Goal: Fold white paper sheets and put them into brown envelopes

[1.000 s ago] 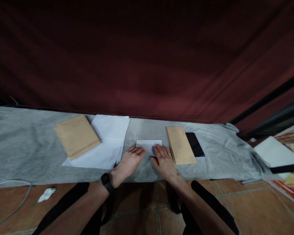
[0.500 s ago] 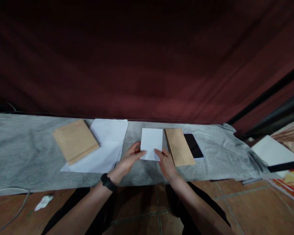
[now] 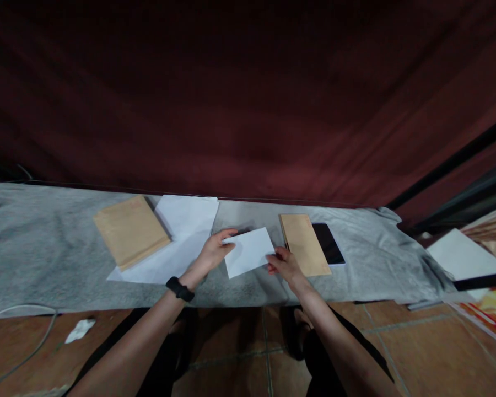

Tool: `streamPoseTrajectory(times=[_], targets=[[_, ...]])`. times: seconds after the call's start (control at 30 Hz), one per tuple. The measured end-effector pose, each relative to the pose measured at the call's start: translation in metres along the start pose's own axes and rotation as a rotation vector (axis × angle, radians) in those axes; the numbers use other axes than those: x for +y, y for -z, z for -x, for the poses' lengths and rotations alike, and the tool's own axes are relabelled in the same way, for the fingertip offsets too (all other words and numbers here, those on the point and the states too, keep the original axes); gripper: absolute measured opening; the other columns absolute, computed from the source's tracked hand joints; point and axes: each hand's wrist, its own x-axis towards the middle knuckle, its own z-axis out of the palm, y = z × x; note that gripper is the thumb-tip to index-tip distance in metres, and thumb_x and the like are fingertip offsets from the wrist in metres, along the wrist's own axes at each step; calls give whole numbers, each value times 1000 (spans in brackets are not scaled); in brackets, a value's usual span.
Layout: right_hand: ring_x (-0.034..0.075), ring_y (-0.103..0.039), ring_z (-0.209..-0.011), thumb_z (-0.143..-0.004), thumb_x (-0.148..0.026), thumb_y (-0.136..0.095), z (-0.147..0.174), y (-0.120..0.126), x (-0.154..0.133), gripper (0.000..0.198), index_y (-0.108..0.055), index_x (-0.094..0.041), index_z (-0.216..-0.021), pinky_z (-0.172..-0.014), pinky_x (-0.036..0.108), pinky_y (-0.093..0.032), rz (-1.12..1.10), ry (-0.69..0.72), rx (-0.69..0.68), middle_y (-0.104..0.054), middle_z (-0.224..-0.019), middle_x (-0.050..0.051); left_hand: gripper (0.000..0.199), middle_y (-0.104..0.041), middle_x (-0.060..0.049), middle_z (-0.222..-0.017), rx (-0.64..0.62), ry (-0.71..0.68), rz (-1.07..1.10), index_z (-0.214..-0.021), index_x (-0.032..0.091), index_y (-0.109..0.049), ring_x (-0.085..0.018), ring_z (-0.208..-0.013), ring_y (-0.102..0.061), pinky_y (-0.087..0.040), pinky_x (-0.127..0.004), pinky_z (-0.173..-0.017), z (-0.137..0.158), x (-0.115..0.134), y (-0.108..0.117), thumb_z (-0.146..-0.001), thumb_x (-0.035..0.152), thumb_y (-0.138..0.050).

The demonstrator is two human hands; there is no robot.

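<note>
A white sheet of paper, apparently folded [image 3: 249, 252], is held tilted just above the grey cloth, its right end higher than its left. My left hand [image 3: 216, 251] pinches its left end between thumb and fingers. At the lower right edge, the fingertips of my right hand [image 3: 284, 263] close on the same paper. Right of that hand lies a small stack of brown envelopes [image 3: 308, 245], partly over a dark-screened tablet or phone [image 3: 329, 244]. Left of my left hand are large white sheets [image 3: 188, 220] under a thicker stack of brown envelopes [image 3: 134, 231].
Grey cloth [image 3: 53, 248] covers the long, narrow surface, with a dark red curtain [image 3: 248, 138] behind it. A white cable [image 3: 41, 342] and a crumpled tissue [image 3: 80, 330] are on the tiled floor at left. A white board [image 3: 465, 255] stands at far right.
The white paper has turned from upright to lying sideways and tilted. My left hand has moved slightly left and up, and my right hand has shifted right to the paper's other end.
</note>
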Motion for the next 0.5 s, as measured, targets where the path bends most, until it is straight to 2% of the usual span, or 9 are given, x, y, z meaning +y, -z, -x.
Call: streamPoseTrajectory(times=[0.1,0.23,0.37,0.5], targets=[[10,-59,-45,-70,-35,-73,0,-2,6,20,-60,-21,-78,-42,19,-50,129,-36,-18,-64,-58,-7,41,-70,-10,-117,83,-138,-283,-118,19,-68,-26,-104,-67,-54,-41,-93,-1,-3,-5,-79,14,-57],[11,-60,-44,-76,-27,-65,1,-3,8,11,-57,-21,-81,-42,20,-50,213,-96,-22,-64,-58,-7,43,-53,-13,-146,111,-313,-604,-129,18,-63,-28,-133,-52,-43,-48,-112,12,-3,-21,-88,10,-49],[13,-66,-53,-82,-24,-61,3,-4,4,7,-55,-21,-85,-51,23,-56,248,-132,-43,-66,-61,-5,46,-37,-17,-159,-7,-441,-820,-143,15,-50,-31,-147,-34,-33,-54,-118,41,-4,-49,-100,30,-49],[14,-65,-51,-86,-25,-60,7,-3,-1,8,-58,-20,-92,-50,24,-52,394,-126,-45,-67,-62,-3,57,-35,-14,-161,-138,-517,-965,-149,19,-42,-30,-150,-29,-28,-55,-121,68,-10,-66,-99,43,-52]])
